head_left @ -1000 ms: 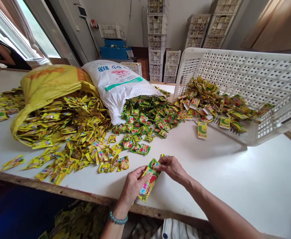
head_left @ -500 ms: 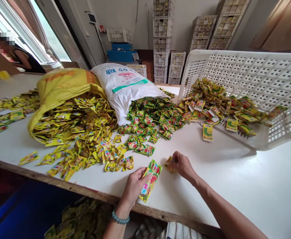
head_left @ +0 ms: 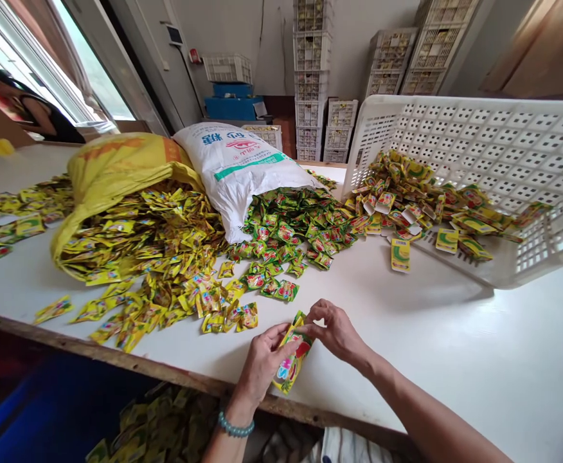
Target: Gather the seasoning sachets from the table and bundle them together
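My left hand [head_left: 262, 366] grips a long green-and-yellow printed pouch [head_left: 292, 360] near the front edge of the white table [head_left: 455, 347]. My right hand [head_left: 334, 329] is at the pouch's top end, fingers pinched on its mouth; whether it still has the small yellow packet I cannot tell. Loose yellow packets [head_left: 166, 296] and green packets [head_left: 281, 244] lie just beyond both hands.
A yellow sack [head_left: 112, 167] and a white sack [head_left: 233, 167] lie open, spilling packets. A white perforated crate [head_left: 493, 161] is tipped on its side at right with packets inside. Stacked crates [head_left: 313, 77] stand at the back wall. Another person [head_left: 35, 116] is at far left.
My right hand picked a small yellow packet off the table beside the pouch and came back to the pouch's top end. The left hand kept its hold on the pouch.
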Demonstrator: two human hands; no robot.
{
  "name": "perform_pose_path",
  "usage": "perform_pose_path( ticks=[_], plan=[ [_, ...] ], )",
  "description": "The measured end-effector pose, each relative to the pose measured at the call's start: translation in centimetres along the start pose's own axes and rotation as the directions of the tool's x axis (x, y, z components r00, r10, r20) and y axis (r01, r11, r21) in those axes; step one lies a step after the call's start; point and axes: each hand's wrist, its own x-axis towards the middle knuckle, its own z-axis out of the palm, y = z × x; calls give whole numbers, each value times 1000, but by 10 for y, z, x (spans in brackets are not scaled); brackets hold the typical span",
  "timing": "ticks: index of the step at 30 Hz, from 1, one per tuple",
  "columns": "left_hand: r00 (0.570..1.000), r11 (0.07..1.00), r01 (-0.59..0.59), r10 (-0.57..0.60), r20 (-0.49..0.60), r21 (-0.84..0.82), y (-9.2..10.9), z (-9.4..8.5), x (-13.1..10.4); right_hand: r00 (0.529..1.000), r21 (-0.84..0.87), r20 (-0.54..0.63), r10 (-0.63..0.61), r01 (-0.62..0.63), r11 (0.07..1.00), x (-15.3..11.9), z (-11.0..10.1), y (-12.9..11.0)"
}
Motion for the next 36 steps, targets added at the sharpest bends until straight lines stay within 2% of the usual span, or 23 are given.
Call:
perform_pose_path(
  ticks=[3, 7, 10, 13, 18, 20, 23, 24, 26, 29, 32, 36],
  plan=[
    [999, 1000, -22, 21, -32, -6, 1, 0, 1, 990, -133, -87, -108, 96, 986, -6, 1, -8],
    [996, 999, -47, 46, -76, -10, 4, -1, 0, 972, -297, -36, -233, 213, 931, -13, 3, -17],
    [993, 998, -56, 55, -102, -14, 6, -1, -1, 960, -346, -53, -275, 241, 907, -16, 5, -19],
    [995, 998, -65, 65, -77, -3, 5, -1, -2, 966, -313, -59, -253, 222, 923, -16, 8, -19],
    [993, 994, -112, 111, -48, -10, 2, 3, -3, 982, -217, 13, -186, 184, 958, -19, 17, -19],
    [990, 993, -120, 118, -80, -12, 4, 7, -4, 986, -123, -55, -156, 149, 981, -20, 18, -17],
    [969, 986, -167, 164, -187, -3, 8, 12, -8, 972, 17, -219, -86, 92, 996, -22, 16, -11],
    [959, 981, -192, 186, -213, -6, 9, 14, -9, 975, 54, -216, -60, 73, 996, -22, 15, -8],
    [951, 974, -226, 219, -218, -8, 11, 15, -10, 994, 145, -109, -2, 18, 989, -21, 14, -4],
    [965, 975, -218, 220, -139, 31, 9, 15, -13, 997, 263, 50, 60, -71, 962, -22, 14, 0],
    [976, 980, -196, 197, -88, 25, 5, 14, -16, 995, 258, 86, 58, -78, 963, -23, 15, -1],
    [972, 976, -216, 213, -97, -22, 2, 11, -18, 995, 200, 100, 20, -39, 979, -25, 18, -4]
  ],
)
